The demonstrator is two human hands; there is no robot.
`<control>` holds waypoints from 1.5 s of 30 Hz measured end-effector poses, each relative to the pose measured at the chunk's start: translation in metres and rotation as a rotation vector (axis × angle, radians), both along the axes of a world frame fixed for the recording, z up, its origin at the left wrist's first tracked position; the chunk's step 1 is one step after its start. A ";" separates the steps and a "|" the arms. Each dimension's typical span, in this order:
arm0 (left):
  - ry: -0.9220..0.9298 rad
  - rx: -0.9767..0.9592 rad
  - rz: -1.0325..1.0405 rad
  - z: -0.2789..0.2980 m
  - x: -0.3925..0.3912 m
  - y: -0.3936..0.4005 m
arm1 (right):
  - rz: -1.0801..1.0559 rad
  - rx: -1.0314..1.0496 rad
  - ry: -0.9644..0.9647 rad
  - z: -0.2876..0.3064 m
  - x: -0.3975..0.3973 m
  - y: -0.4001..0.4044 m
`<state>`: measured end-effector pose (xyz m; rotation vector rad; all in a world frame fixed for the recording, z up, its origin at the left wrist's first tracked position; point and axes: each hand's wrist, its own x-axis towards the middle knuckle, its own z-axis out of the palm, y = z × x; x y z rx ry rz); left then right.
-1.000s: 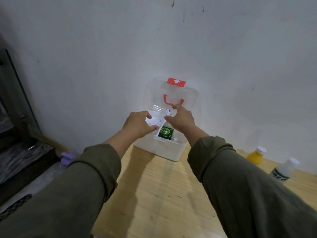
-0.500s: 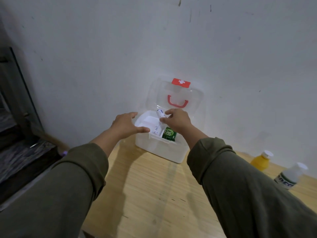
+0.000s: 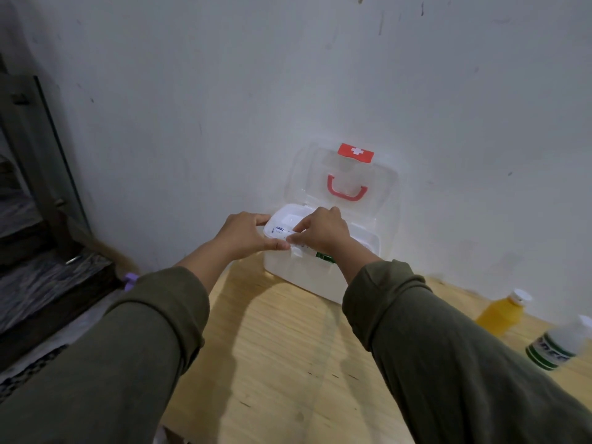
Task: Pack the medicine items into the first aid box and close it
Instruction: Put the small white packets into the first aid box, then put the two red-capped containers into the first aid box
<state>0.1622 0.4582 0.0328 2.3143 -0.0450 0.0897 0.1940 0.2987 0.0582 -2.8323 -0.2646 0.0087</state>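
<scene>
The white first aid box stands against the wall. Its clear lid, with a red cross tag and a red handle, is open and leans back. My left hand grips the box's left front corner, thumb along the front rim. Over the opening, the fingertips of my right hand pinch a white packet with blue print that lies across the left part of the box. A green carton shows inside, under my right wrist. The rest of the inside is hidden.
An orange bottle and a white bottle with a green label stand on the wooden table at the right. A dark cabinet is to the left, with a purple object by the table's left edge.
My right hand has moved left and down, and the white item it held now lies flat across the box's left side. My left hand stays at the box's left corner.
</scene>
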 end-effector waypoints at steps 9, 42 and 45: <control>0.003 0.025 -0.001 -0.001 -0.001 0.000 | -0.012 0.062 -0.035 -0.005 0.000 0.000; -0.001 0.338 -0.501 -0.059 -0.031 -0.270 | -0.467 0.123 -0.006 -0.075 -0.140 -0.275; 0.021 0.294 -0.499 -0.069 -0.027 -0.277 | -0.491 0.138 -0.033 -0.084 -0.138 -0.276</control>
